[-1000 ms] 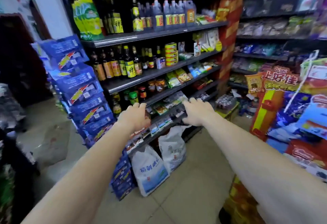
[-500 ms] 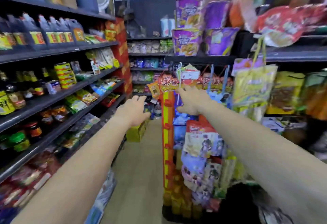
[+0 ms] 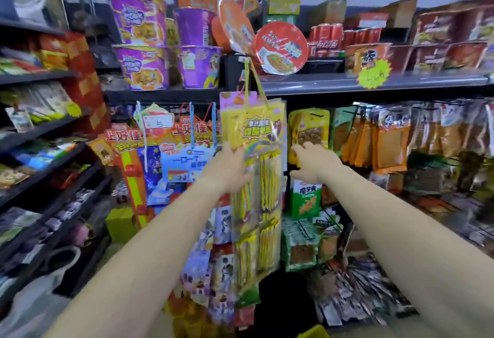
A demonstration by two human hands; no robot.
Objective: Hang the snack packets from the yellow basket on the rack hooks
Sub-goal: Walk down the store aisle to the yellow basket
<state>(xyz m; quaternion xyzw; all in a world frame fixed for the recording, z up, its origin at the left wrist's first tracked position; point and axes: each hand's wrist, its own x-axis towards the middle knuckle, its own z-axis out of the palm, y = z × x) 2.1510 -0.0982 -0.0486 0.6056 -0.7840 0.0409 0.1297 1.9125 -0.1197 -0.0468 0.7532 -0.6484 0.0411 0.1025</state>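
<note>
Snack packets, flat glossy film pouches, hang in rows from the rack hooks at two o'clock; neither hand holds one, so I judge the next packet yet to be fetched. Left hand rests loose-fingered against a clear crinkled sleeve of yellow sticks at twelve o'clock; right hand reaches spread and empty. A yellow corner at six o'clock may be the basket.

4 purple noodle cups carry orange-yellow pictures. The bowl lid is red with white lettering. The hanging strip of packets is yellow with a rainbow stripe. The packets further right are orange. The star tag is neon yellow.
</note>
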